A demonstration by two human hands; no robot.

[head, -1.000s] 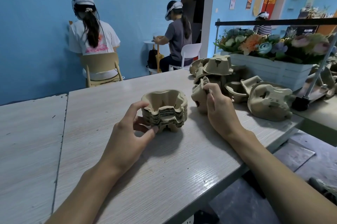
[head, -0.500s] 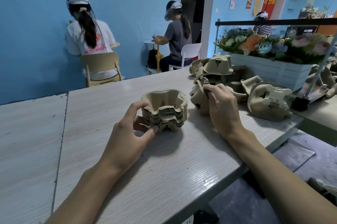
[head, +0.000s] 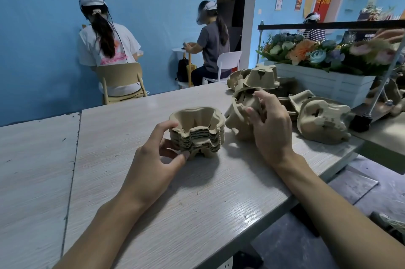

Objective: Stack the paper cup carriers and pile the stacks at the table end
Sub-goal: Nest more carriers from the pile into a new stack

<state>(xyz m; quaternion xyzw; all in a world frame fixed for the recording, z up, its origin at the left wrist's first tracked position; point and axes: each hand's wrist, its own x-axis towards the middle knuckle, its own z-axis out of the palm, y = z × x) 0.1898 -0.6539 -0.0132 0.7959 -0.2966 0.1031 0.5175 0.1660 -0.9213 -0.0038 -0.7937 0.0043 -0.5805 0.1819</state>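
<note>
Table [head: 197,214]: pale wood-grain top, its far right end crowded

Stack [head: 197,131]: nested brown pulp carriers, open side up, stood mid-table. Left hand [head: 153,165] held it at the near-left side, thumb and fingers curled against its lower layers; the contact behind the fingers was hidden

Carrier [head: 240,116]: one loose piece, tilted, just right of the stack and apart from it. Right hand [head: 270,124] was closed over its right side, fingers bent onto it; the hand covered much of it, so whether it was clear of the table could not be told

Pile [head: 260,80]: unsorted carriers jumbled behind the right hand, their count unclear where they overlapped. Another carrier [head: 324,123] lay tipped on its side near the right edge

Planter [head: 328,82]: white slatted box of flowers behind the pile, cut off at right

Two seated people in the background, backs turned
</note>
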